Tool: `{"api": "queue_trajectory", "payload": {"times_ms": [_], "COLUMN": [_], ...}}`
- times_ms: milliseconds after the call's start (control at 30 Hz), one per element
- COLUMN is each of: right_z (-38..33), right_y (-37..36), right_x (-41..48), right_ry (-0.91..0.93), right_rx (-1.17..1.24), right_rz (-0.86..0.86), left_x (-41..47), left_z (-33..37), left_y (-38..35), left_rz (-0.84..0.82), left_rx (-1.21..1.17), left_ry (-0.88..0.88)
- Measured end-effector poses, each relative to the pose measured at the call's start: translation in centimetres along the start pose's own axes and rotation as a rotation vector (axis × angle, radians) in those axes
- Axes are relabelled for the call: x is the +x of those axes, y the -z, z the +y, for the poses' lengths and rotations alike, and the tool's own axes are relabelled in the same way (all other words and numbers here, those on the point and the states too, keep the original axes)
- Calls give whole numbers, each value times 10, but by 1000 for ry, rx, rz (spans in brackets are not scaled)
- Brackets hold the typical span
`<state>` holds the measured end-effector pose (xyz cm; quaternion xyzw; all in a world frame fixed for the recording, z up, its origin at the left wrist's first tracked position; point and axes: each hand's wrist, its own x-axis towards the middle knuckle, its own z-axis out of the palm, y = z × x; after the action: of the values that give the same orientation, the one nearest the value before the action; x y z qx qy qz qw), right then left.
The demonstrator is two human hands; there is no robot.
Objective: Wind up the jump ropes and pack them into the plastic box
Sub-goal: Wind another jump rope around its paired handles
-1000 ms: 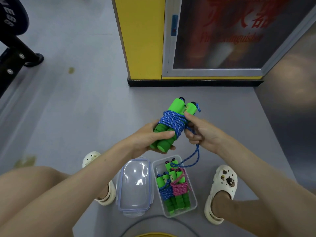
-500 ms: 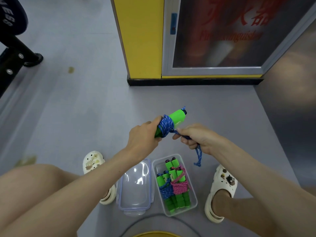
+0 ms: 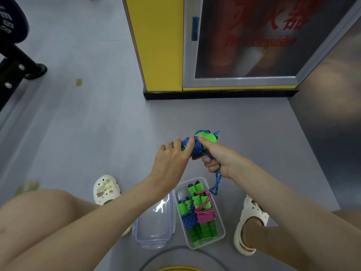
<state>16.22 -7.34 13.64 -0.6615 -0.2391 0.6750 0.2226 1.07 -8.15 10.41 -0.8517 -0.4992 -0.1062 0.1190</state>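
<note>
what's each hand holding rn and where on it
Both hold one blue jump rope. The left hand grips its wound middle; the right hand grips the same bundle from the other side, with the loose end hanging below that grip.

The grey floor (image 3: 97,124) carries a clear plastic box (image 3: 181,192) that holds wound jump ropes (image 3: 203,217) with green handles, one with a blue cord and one with a pink. The box's lid (image 3: 154,223) lies just beside it on the left. A white left clog (image 3: 105,189) and right clog (image 3: 252,218) flank the pair. Farther off are a yellowish stain (image 3: 78,82), a black stand foot (image 3: 35,69) and black skirting (image 3: 214,94).
</note>
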Motion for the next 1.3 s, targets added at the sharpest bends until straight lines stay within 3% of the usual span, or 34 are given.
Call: {"api": "queue_trajectory", "payload": {"times_ms": [133,267,367,433,467,567,700,967,1167,1233,1300], "right_z": [-2,-6,-6,-6,-6,-6,-5,-3,-3,-3,-3], "right_y": [3,10,12,12,12,12,10,7,5,5,6], "right_x": [-2,-5,-8,-8,-7,-4,-5,-5,-6,-5,-5], "right_ry": [63,172,203,220,220,215,230,238,235,207,168], "right_rx": [25,0,25,15,4,-2,-71,-24,-83,-100,-124], "right_rz": [65,160,118,81,71,30,9,-17,0,7,19], "left_x": [0,17,26,23,21,23,25,27,26,25,25], "left_z": [3,-3,-16,-21,-22,-23,-20,-19,-14,-13,-15], "left_y": [5,25,28,26,25,21,19,21,26,23,18], "left_rz": [-52,-389,-668,-831,-834,-685,-609,-613,-648,-588,-507], "left_rx": [-151,-794,-1322,-1467,-1507,-1509,-1440,-1451,-1628,-1586,-1397], "left_ry": [15,369,703,744,748,800,805,855,902,891,814]}}
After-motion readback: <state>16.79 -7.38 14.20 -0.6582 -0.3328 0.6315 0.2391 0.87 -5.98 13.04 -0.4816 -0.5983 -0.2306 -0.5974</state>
